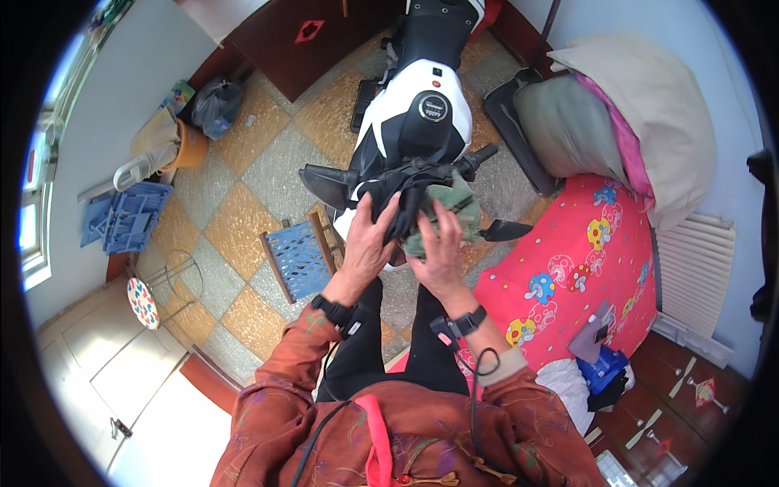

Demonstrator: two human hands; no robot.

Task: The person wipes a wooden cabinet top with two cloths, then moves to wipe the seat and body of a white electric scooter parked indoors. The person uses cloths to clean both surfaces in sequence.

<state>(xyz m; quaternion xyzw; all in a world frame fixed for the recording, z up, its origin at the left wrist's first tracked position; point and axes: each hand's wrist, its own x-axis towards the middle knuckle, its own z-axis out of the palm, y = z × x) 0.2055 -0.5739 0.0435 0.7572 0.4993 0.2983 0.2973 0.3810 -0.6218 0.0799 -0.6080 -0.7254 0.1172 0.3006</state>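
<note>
Before me stands a white and black motorcycle (450,131), its handlebar toward me. My left hand (368,243) grips a bunched black cloth (401,210) just in front of the handlebar. Beside it, my right hand (439,252) has its fingers curled over a green cloth (462,210), which touches the black one. The cloths hide the front of the motorcycle, and their undersides are out of sight. Black mirrors (325,185) stick out on both sides of the cloths.
A folding stool (298,259) with blue webbing stands at left on the checkered floor (243,219). Farther left are folded blue stools (137,216), an orange bucket (188,146) and a round stool (143,303). At right is a bed with a red mushroom-print cover (548,262).
</note>
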